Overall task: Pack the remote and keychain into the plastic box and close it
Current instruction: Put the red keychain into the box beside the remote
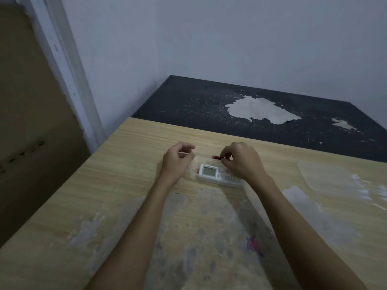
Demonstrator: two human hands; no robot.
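Note:
A white remote [211, 172] with a small screen lies inside a clear plastic box [193, 167] on the wooden table. My right hand [243, 162] hovers over the remote's far end and pinches a small red keychain [217, 157] just above the box. My left hand [178, 161] rests at the box's left end, fingers curled around its clear edge or lid; the plastic is hard to make out. The remote's right half is hidden under my right hand.
The light wooden table [125, 185] has worn, peeled patches near me. A dark surface [209, 97] with flaked white spots adjoins it at the back. Walls stand behind and left, with a door frame [62, 70] at the far left.

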